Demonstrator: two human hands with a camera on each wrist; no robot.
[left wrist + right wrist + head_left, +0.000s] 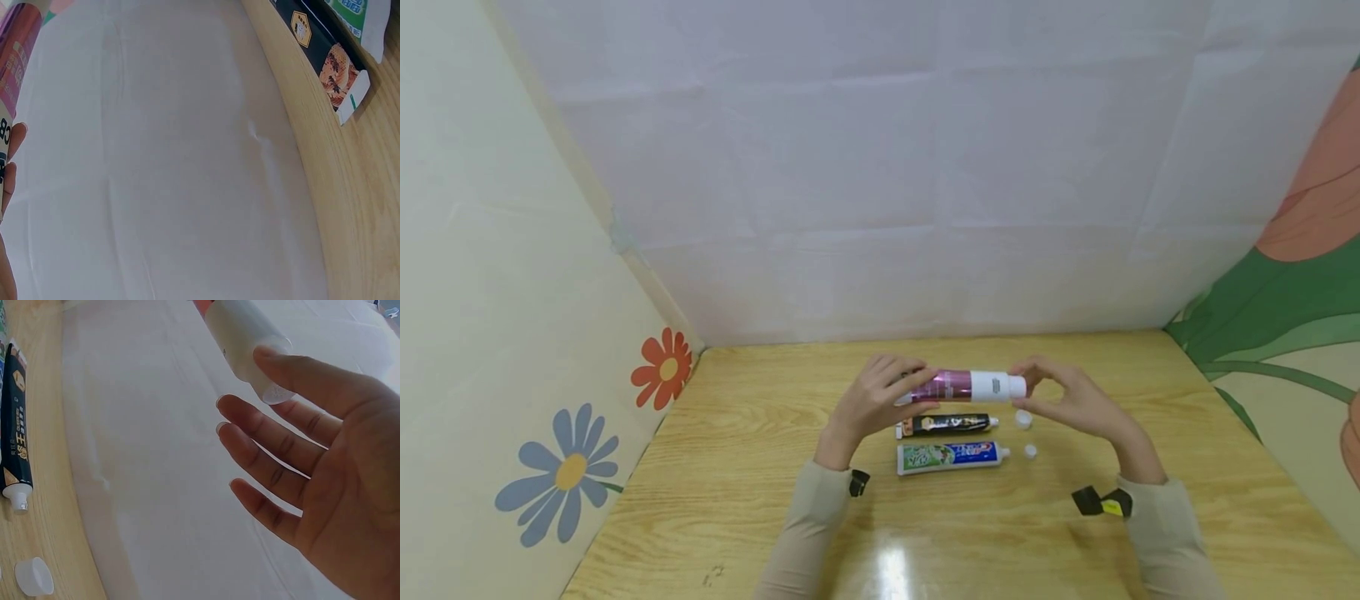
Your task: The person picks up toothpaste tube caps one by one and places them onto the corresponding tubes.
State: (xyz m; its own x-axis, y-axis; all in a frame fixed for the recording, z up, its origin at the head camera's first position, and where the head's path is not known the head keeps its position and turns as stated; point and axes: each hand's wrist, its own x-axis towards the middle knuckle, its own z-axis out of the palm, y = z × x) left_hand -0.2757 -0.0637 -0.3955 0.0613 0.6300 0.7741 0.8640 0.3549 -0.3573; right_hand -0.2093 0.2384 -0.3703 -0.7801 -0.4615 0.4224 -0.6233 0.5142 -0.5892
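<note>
My left hand (874,402) grips the tail end of a pink-and-white toothpaste tube (951,386), held level above the table. At its other end, the thumb and index finger of my right hand (1071,402) pinch the white cap (1017,387). The right wrist view shows that cap (275,390) on the tube, with the other fingers spread apart. Nearer me lie a black toothpaste tube (947,424) and a green-and-blue toothpaste tube (951,456), their nozzles bare and pointing right. Two loose white caps, one larger (1023,419) and one smaller cap (1030,451), sit beside those nozzles.
Everything rests on a wooden table (737,500). A pale sheet (850,208) hangs along its back edge. Flower-patterned panels stand at the left (490,333) and right (1292,350) sides. Black wrist straps (1086,500) show at both sleeves.
</note>
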